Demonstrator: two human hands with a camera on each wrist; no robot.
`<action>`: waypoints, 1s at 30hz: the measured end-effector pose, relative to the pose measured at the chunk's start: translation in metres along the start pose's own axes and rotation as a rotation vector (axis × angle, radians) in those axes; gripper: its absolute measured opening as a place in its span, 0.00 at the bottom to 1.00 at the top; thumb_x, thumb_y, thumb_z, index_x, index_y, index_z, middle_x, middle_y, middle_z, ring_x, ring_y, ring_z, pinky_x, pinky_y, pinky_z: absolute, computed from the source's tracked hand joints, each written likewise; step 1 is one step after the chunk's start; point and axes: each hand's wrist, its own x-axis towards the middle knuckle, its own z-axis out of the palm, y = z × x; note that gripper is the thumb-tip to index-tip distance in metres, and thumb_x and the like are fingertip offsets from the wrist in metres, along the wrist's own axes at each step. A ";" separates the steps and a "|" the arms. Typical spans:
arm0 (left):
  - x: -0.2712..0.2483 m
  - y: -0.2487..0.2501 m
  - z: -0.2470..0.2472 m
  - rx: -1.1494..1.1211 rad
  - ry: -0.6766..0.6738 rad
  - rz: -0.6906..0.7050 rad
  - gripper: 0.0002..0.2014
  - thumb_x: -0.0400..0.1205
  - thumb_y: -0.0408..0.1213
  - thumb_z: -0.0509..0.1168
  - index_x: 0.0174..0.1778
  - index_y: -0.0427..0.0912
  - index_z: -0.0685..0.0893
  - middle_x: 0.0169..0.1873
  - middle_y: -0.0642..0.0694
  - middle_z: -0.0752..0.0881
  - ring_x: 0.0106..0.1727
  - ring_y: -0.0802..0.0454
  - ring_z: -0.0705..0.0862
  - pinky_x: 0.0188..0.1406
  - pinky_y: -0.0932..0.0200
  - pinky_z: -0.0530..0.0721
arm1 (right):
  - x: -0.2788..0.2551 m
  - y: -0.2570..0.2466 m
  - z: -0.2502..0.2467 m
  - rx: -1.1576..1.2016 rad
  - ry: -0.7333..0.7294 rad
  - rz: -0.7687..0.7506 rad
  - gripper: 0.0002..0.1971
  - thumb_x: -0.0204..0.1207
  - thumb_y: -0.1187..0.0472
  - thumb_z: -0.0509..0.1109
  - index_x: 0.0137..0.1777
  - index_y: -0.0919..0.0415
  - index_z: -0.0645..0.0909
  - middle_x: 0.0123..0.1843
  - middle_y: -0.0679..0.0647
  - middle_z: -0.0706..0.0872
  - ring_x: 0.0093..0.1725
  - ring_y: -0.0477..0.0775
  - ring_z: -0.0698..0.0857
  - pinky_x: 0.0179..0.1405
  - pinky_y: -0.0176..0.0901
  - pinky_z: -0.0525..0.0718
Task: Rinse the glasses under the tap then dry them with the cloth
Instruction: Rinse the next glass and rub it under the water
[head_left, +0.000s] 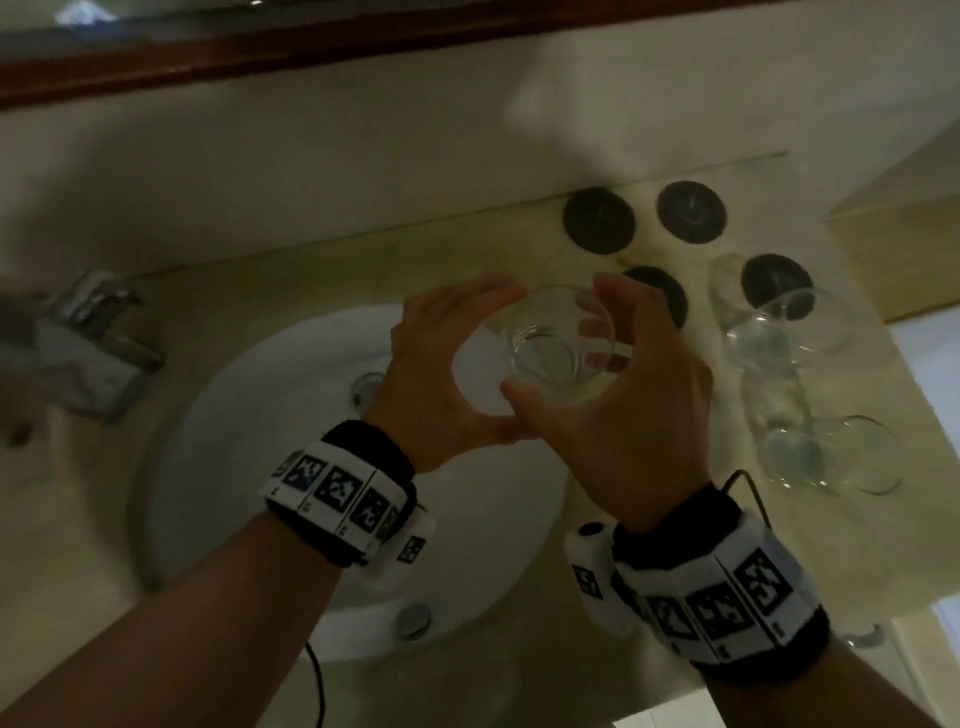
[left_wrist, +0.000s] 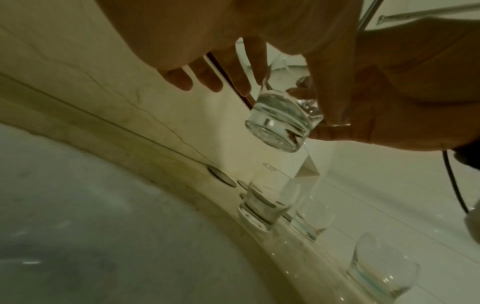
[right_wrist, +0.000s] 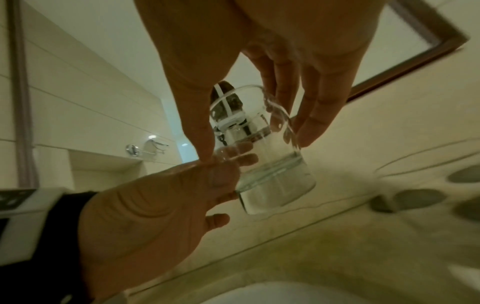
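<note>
Head view gives me the clearest read: my right hand (head_left: 618, 410) pinches a clear glass (head_left: 556, 345) by its upper wall, thumb on the near side and fingers on the far side, holding it in the air above the right edge of the white sink (head_left: 249, 415). My left hand (head_left: 436, 374) is spread beside it, fingers straight; its thumb meets my right thumb under the glass, and I cannot tell whether its fingertips touch the glass wall. From the right wrist view the glass (right_wrist: 265, 156) hangs upright with its thick base down. The left wrist view shows that base (left_wrist: 279, 127) tilted towards the lens, well clear of the worktop (left_wrist: 145, 115).

Three more glasses (head_left: 779, 322) stand on the pale worktop to the right of the sink, close together. Behind them lie dark round coasters (head_left: 599, 220), one partly hidden by my right hand. The tap (head_left: 78, 358) sits at the left of the sink, blurred. A wood-framed mirror (head_left: 260, 57) runs along the wall above.
</note>
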 end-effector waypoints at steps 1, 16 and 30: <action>-0.007 -0.004 -0.009 -0.023 0.017 -0.020 0.45 0.64 0.61 0.76 0.77 0.51 0.73 0.74 0.50 0.78 0.76 0.47 0.73 0.77 0.38 0.70 | 0.001 -0.008 0.010 0.013 -0.026 -0.018 0.46 0.57 0.47 0.89 0.75 0.54 0.73 0.65 0.41 0.83 0.59 0.41 0.83 0.57 0.38 0.83; -0.134 -0.102 -0.069 -0.266 0.553 -0.595 0.38 0.65 0.43 0.86 0.71 0.48 0.80 0.62 0.57 0.87 0.60 0.59 0.86 0.57 0.73 0.81 | 0.026 -0.095 0.183 0.335 -0.745 -0.126 0.13 0.77 0.52 0.66 0.57 0.56 0.85 0.55 0.49 0.90 0.56 0.46 0.87 0.59 0.46 0.86; -0.146 -0.129 -0.077 -0.588 0.772 -0.700 0.43 0.60 0.44 0.84 0.72 0.42 0.78 0.63 0.47 0.85 0.66 0.44 0.85 0.64 0.35 0.86 | 0.064 -0.130 0.252 0.386 -0.902 0.042 0.17 0.82 0.67 0.63 0.69 0.58 0.82 0.63 0.49 0.88 0.51 0.48 0.89 0.63 0.56 0.89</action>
